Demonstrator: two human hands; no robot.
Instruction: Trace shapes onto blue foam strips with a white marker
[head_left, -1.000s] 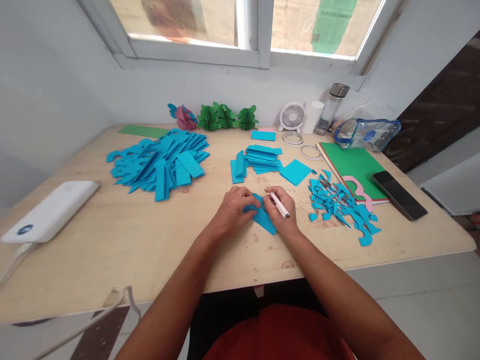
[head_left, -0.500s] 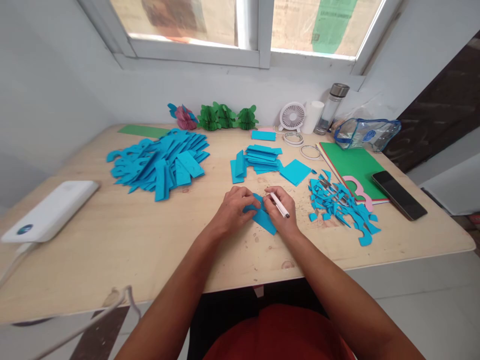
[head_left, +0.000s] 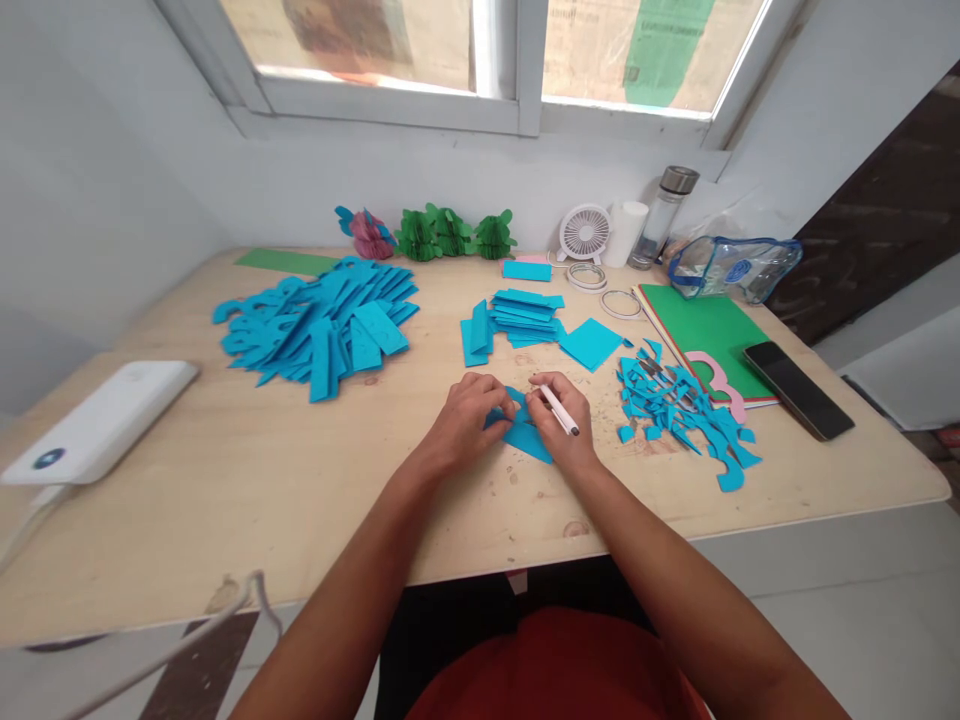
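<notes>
A folded piece of blue paper [head_left: 529, 442] lies on the table between my hands. My left hand [head_left: 474, 415] has its fingers curled over the paper's left side, gripping it. In my right hand [head_left: 564, 420] is a white pen [head_left: 559, 410] with a dark end, slanting toward me. The right fingertips meet the paper's upper edge, and the pen's tip is hidden by them. Just beyond my hands sit a stack of folded blue papers [head_left: 525, 318] and a blue square [head_left: 591, 345]. Blue paper scraps [head_left: 667, 400] are heaped to the right.
A large pile of cut blue paper [head_left: 322, 320] spreads at the left, behind a white power bank [head_left: 105, 420]. On the right lie green sheets [head_left: 712, 330] and a phone [head_left: 799, 390]. Along the wall stand green paper ornaments [head_left: 450, 234], a small fan [head_left: 585, 234] and a bottle [head_left: 664, 218].
The blue paper has shifted and turned slightly, its near corner now a little farther from me. My left fingers have moved a touch; the pen stays in my right hand.
</notes>
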